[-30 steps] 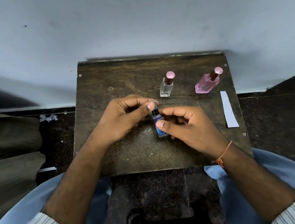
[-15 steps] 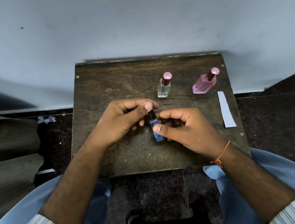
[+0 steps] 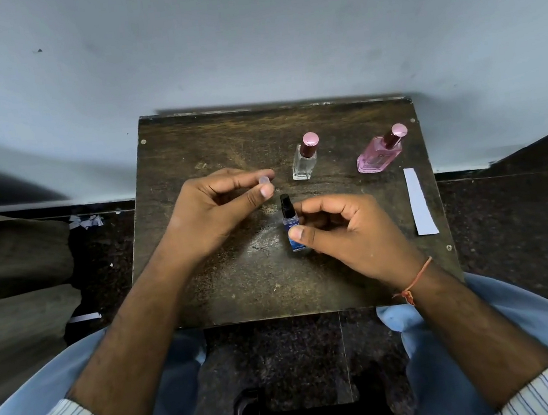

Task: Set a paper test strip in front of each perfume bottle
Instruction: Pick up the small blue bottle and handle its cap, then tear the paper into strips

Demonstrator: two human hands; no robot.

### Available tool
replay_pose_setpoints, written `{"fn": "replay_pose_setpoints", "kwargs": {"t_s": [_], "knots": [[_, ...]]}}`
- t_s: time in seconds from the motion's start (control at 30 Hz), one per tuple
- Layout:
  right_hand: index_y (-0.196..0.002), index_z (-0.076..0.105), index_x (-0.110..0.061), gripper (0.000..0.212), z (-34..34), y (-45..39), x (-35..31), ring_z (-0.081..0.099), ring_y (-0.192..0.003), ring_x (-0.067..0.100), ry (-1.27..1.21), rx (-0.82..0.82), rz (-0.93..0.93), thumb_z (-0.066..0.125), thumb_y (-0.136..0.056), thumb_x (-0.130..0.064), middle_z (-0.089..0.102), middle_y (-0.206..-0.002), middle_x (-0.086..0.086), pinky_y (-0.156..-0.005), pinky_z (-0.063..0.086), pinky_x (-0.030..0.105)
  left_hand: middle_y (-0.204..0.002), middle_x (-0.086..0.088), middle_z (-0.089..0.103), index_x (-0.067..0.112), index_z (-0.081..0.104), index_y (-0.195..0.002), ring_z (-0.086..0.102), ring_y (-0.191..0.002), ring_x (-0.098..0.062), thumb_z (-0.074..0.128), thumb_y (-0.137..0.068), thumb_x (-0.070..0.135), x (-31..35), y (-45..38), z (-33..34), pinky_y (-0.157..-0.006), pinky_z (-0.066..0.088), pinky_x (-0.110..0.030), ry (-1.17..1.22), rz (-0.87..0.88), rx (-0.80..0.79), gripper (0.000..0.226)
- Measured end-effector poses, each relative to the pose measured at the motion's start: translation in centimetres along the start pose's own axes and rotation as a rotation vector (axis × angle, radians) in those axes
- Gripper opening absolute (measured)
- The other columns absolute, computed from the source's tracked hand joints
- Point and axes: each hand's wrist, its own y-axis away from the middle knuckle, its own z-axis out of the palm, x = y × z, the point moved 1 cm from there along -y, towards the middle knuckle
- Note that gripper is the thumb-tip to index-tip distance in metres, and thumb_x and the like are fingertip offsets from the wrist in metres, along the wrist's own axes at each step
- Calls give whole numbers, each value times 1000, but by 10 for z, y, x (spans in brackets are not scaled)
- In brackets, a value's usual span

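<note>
Your left hand (image 3: 220, 207) has its thumb and forefinger pinched together on a tiny clear cap (image 3: 264, 180), with the other fingers curled in behind it. The cap is held up just above and left of the small blue bottle (image 3: 291, 224), not touching it. Your right hand (image 3: 347, 229) is clamped on that blue bottle: thumb pressed on the front of the label, the other fingers curled round the far side. The bottle stands roughly upright, leaning a little away from you, and its black sprayer top is bare and sticks up past your fingers. I can't tell if its base sits on the wood or hangs just over it, since your thumb and fingers hide that bit.

Going outward, there's an orange thread (image 3: 413, 281) tied round your right wrist, and striped shirt cuffs at the bottom corners.

Behind your hands, the clear square bottle (image 3: 304, 164) with a pink cap stands upright near the middle of the small dark wooden table (image 3: 233, 281). Further right the pink bottle (image 3: 378, 156) stands near the table's right edge, also with a pink cap.

The one paper test strip (image 3: 420, 201) on the table lies flat along the right edge, in front of the pink bottle and just to its right, well apart from your right hand. A few paper scraps (image 3: 86, 221) lie on the dark floor off to the left.
</note>
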Motion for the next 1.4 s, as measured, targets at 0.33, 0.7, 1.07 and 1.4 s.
{"fn": "replay_pose_setpoints", "kwargs": {"t_s": [0.33,0.7,1.07,1.4], "knots": [[-115,84,-26,31,-15,-1,10,77,-90,0,193,75,-18,91,-87,-15,84,-100,-10,-86,58,16,-100,16,79,33,86,-114,66,-77,8,88,-86,41,-6,8,-10,-67,46,-7,-603,132,-159,30],[-114,84,-27,31,-17,-2,14,75,-87,-6,252,96,-24,92,-86,-16,82,-93,-17,-82,49,6,-105,20,78,41,84,-116,73,-92,-1,83,-89,51,-7,11,-11,-77,64,-38,-775,140,-206,29],[-122,81,-33,43,-21,1,17,78,-92,-3,238,82,-26,94,-84,-17,83,-99,-19,-87,51,8,-105,21,74,37,82,-122,70,-93,1,85,-78,62,-6,12,-12,-76,63,-38,-764,154,-197,51],[-124,79,-30,43,-40,10,19,78,-94,2,269,103,-25,92,-85,-19,82,-104,-18,-90,61,23,-92,13,77,24,85,-108,68,-74,-6,74,-96,52,1,5,1,-60,45,-14,-543,223,7,32]]}}
